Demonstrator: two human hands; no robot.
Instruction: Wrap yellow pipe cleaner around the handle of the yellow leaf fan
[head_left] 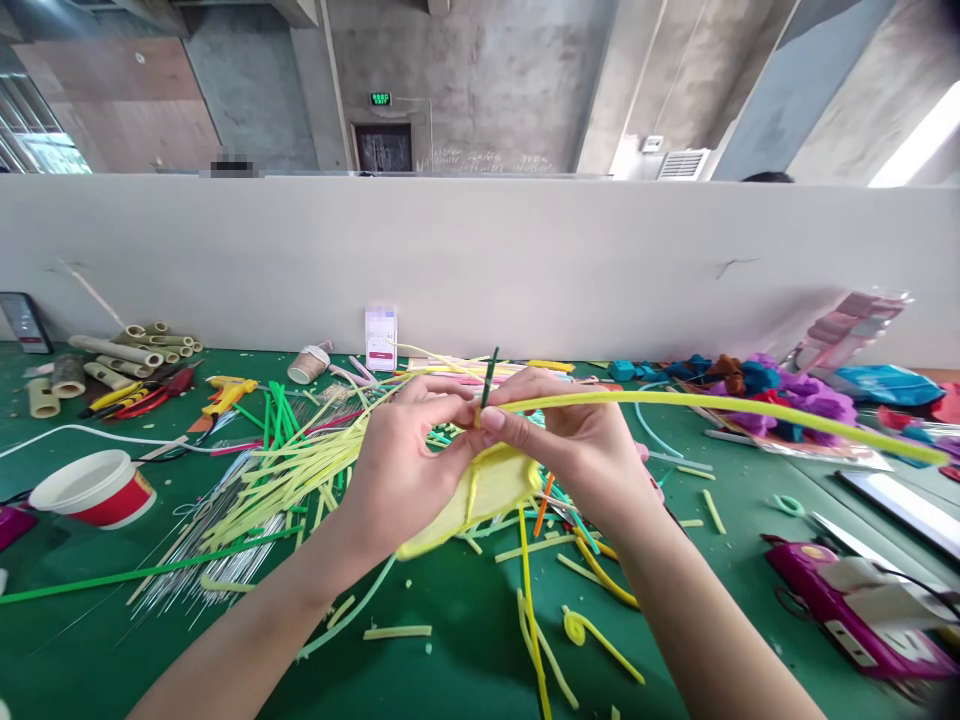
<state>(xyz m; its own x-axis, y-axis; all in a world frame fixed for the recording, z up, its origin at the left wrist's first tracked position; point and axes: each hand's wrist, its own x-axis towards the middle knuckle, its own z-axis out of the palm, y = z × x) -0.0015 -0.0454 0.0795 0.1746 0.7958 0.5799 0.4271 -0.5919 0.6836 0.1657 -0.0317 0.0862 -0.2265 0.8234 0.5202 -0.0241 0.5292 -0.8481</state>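
My left hand (412, 455) is closed in a pinch at the base of a thin dark green stick (490, 375), which points up between my hands. Pressed against the same spot, my right hand (559, 430) pinches a long yellow pipe cleaner (675, 398) between thumb and fingers. Its free length runs off to the right. Below the fingertips hangs a pale yellow leaf-shaped piece (499, 487) with a raised line down its middle. My left fingers partly cover it, and how it joins the stick is hidden.
Pale yellow pipe cleaners (300, 480) and metal wires (225, 560) lie in a heap at left, near a paper cup (97, 490) and yellow glue gun (229, 395). Purple crumpled pieces (810, 400) and a magenta power strip (847, 610) are at right. A white partition (480, 250) stands behind.
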